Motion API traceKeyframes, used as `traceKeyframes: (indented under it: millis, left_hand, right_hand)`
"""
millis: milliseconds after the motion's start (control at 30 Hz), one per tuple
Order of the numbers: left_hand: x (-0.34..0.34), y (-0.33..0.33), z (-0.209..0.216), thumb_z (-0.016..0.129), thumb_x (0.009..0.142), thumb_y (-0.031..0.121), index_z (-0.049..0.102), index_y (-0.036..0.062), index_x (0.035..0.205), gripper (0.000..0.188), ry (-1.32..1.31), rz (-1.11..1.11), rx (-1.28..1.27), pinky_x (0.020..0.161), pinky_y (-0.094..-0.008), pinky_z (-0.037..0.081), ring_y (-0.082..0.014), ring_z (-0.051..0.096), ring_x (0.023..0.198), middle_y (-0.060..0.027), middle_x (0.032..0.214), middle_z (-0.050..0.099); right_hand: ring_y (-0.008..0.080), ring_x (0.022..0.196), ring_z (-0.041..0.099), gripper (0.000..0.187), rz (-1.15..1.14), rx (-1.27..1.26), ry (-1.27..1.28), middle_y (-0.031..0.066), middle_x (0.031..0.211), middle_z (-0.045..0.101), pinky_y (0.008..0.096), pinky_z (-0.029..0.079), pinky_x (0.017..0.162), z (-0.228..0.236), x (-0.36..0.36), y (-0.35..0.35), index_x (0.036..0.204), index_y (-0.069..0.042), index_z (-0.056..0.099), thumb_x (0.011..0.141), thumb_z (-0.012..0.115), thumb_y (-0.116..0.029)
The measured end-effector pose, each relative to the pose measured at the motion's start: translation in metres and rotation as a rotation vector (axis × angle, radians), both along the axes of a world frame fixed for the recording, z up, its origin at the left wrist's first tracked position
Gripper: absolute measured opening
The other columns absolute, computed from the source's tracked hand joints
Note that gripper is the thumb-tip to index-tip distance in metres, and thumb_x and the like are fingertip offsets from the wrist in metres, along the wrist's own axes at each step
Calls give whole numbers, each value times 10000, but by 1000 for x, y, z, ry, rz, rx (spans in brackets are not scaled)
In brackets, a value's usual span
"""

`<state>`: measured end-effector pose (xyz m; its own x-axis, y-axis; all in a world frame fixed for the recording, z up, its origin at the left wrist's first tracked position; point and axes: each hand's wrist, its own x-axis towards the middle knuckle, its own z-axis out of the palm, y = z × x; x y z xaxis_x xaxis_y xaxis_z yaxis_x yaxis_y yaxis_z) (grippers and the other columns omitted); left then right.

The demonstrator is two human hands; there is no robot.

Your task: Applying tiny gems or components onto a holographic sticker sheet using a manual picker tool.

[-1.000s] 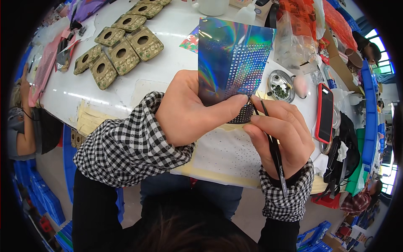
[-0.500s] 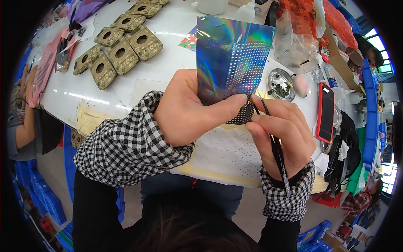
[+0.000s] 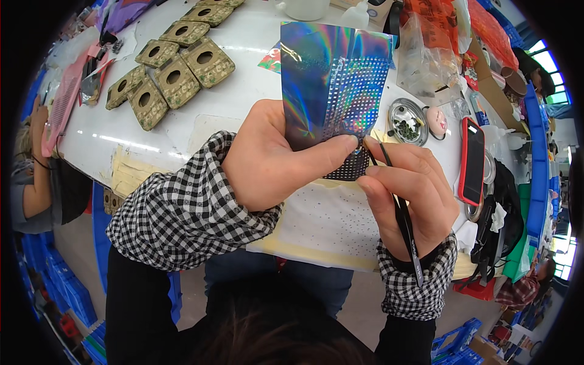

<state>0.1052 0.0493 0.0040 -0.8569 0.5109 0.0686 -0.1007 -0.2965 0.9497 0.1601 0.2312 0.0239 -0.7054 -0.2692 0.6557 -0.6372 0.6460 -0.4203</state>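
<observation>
An iridescent blue sheet (image 3: 307, 73), dotted with rows of small shiny squares, stands tilted up over the table. My left hand (image 3: 274, 161) is closed on its lower part, the thumb lying across the front. Black tweezers (image 3: 404, 225) are pinched in my right hand (image 3: 420, 188), their handle end slanting down toward the wrist. The tweezers' two arms are apart, and their tips reach up beside the sheet's lower right edge. Whether the tips hold anything is too small to tell. Below my hands lies a white paper (image 3: 322, 225) scattered with tiny dark specks.
Several camouflage-patterned square pieces with round holes (image 3: 173, 77) lie at the back left. Right of the sheet are a round metal dish (image 3: 398, 109) with dark green bits, a pink rounded object (image 3: 436, 121) and a red-cased phone (image 3: 471, 161). Plastic bags (image 3: 426, 61) crowd the back right.
The sheet has shifted slightly left and its rainbow sheen has changed. The pink rounded object shows a different side. My right hand and the tweezers have barely moved.
</observation>
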Motion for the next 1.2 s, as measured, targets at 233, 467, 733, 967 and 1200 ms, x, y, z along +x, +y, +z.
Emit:
traceKeyframes:
  millis: [233,467,733,967,1200]
  left_hand:
    - [0,-1,2,655,874,72,658,-31,1036,193,-45,-24,-7,743,-239,508,-77,625,851,-68,949,697]
    - [-1,-1,3,657,876,98,663,-18,1043,203,-126,-38,-1,714,-230,492,-70,616,813,-55,928,696]
    - [-2,-2,1,661,876,110,663,-8,1048,208,-156,-59,8,761,-242,494,-82,615,844,-50,953,687]
    - [-4,-2,0,624,887,83,631,15,1106,230,-239,-95,44,847,-280,499,-127,641,928,-60,1025,682]
    - [-4,-2,1,667,876,129,660,-9,1055,226,-272,-74,45,780,-258,501,-104,629,864,-56,967,689]
  right_hand:
    - [294,806,654,255,-8,24,17,139,891,664,352,547,704,0,1,0,838,-22,661,650,830,-57]
    - [299,815,658,279,-13,92,83,142,906,664,350,549,697,0,1,-1,830,-24,652,633,840,-85]
    - [314,909,656,240,2,99,3,183,1009,685,388,520,804,1,6,1,921,-18,613,779,765,-137]
    - [311,809,669,297,-30,101,107,168,926,676,353,561,686,-2,0,-3,865,-6,645,652,836,-87]
    - [306,831,683,388,-24,7,102,179,915,681,354,576,696,-7,-1,-6,984,46,613,670,827,-30]
